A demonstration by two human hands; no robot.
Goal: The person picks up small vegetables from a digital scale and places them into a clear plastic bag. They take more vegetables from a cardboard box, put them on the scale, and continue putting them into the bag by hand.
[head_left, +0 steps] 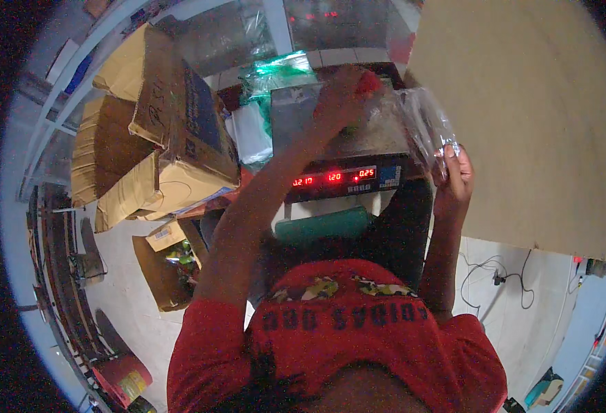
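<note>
My left hand point(341, 100) reaches over the metal platform of a digital scale point(289, 124), smeared by motion, so its fingers do not show clearly. A blurred red thing point(367, 83) is at its fingers; I cannot make out its kind or whether it is gripped. To the right of the scale, my right hand point(456, 172) pinches the edge of a clear plastic bag point(427, 124). The bag extends up and left toward the platform's right side. Red digits glow on the scale's front display point(334, 177).
An open cardboard box point(179, 110) stands left of the scale, with white plastic sheets point(251, 134) and green shiny packaging point(279, 67) between and behind them. A large tan board point(537, 124) fills the right side. A smaller carton point(158, 275) sits lower left; cables point(499, 275) lie lower right.
</note>
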